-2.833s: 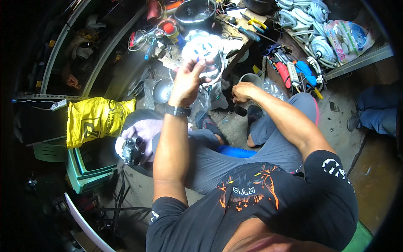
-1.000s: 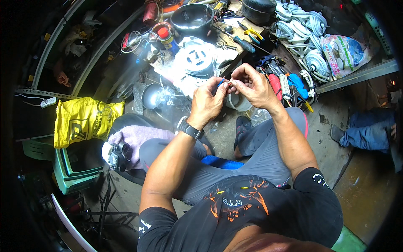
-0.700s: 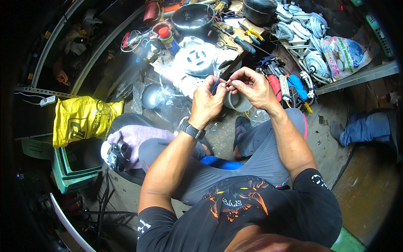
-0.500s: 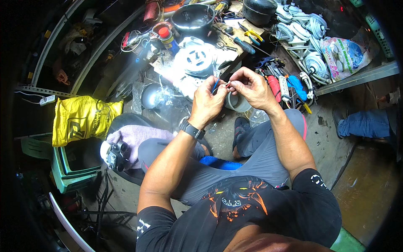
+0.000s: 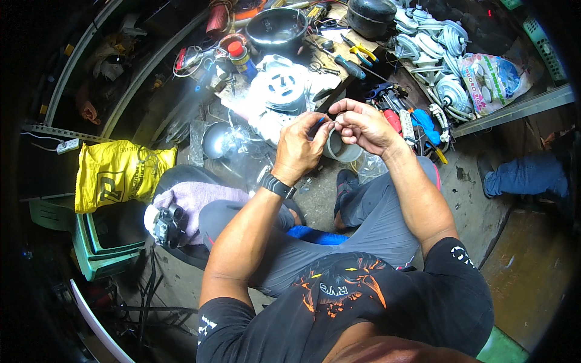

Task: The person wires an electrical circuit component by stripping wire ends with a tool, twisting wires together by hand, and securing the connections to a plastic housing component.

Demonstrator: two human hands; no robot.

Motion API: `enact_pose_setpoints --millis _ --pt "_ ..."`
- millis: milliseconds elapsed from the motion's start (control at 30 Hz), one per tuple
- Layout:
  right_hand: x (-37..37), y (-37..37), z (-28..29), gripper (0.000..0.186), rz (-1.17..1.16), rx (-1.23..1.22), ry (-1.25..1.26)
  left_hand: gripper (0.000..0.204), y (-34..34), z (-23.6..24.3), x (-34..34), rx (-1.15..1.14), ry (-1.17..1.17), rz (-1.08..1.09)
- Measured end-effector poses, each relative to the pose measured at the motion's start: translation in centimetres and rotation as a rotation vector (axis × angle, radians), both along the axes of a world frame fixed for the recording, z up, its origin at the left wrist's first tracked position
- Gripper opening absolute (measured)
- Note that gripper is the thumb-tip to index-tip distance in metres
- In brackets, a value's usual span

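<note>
My left hand (image 5: 301, 147) and my right hand (image 5: 367, 127) meet fingertip to fingertip in front of a white round plastic housing with slots (image 5: 282, 86). Pinched in the left fingers is a thin blue wire (image 5: 321, 120), of which only a short piece shows. The right thumb and forefinger close on its end close by; what exactly lies between them is too small to make out. Under the hands stands a pale round tub (image 5: 342, 151), partly covered by the right hand. A dark watch (image 5: 276, 186) sits on my left wrist.
Beyond the housing are a black bowl (image 5: 276, 27), a red-capped can (image 5: 239, 55), a screwdriver (image 5: 350, 66) and yellow-handled pliers (image 5: 361, 52). White motor parts (image 5: 451, 91) pile up at far right. A yellow sack (image 5: 121, 175) lies left. Another person's leg (image 5: 525, 178) shows at right.
The right fingers have turned and curled more against the left fingertips. The blue wire shows less and sits nearer the right hand; a reddish bit between the fingers is out of sight.
</note>
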State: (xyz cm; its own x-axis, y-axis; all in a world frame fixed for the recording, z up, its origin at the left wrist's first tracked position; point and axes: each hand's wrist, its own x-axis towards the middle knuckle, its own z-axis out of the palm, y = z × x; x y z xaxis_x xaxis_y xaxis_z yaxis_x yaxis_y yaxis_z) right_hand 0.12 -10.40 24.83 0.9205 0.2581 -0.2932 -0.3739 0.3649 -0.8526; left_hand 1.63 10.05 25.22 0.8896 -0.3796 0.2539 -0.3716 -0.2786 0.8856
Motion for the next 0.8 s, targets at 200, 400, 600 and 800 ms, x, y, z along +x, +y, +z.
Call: enact_pose_setpoints --millis 200,400,600,800 --pt "-1.4 0.5 2.6 0.036 -0.163 -1.074 -1.042 0.016 0.7 1.0 0.5 -0.210 0.457 -0.058" --pt "-0.4 0.6 3.7 0.023 0.011 -1.262 -1.253 0.016 1.4 1.2 0.8 -0.200 0.466 -0.102" --pt "-1.3 1.2 2.5 0.013 0.071 -0.838 -0.527 0.013 1.2 0.8 1.0 0.054 -0.321 -0.081" --pt "-2.0 1.0 4.0 0.054 -0.098 -1.116 -1.065 0.016 1.8 0.8 0.8 -0.107 0.231 -0.091"
